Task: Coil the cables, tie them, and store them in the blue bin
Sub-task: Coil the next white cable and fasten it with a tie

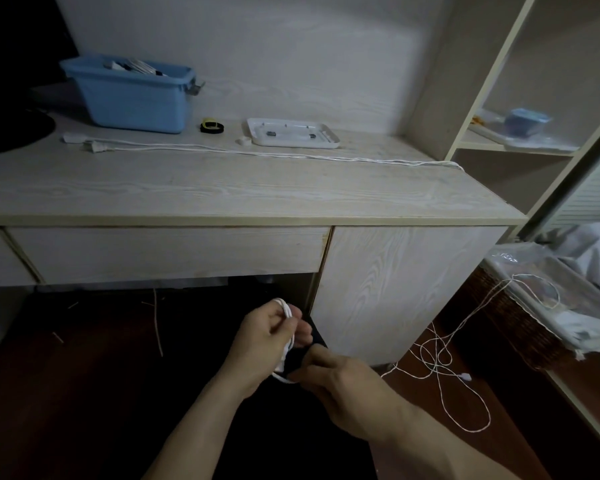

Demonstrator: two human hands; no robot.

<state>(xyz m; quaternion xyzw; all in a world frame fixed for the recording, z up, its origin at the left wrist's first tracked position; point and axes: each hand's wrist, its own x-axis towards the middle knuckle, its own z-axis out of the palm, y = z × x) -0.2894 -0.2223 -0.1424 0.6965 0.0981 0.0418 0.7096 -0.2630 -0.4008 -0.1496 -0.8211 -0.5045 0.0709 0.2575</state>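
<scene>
A blue bin point(132, 95) is standing at the far left of the surface point(222, 188), papers showing above its rim. Beside it, a black-and-yellow band point(212, 127) and a white tray point(293, 134) are lying near the wall. A white power cable point(257, 153) is stretching across the surface from its plug at the left. Below the desk edge, the left hand point(264, 344) is holding a small white cable coil point(287, 337), its fingers curled round the loops. The right hand point(343, 382) is pinching the coil's lower end, its fingers bent. Loose white cable point(440, 362) is lying tangled on the floor at the right, running up to a wicker basket point(513, 323).
</scene>
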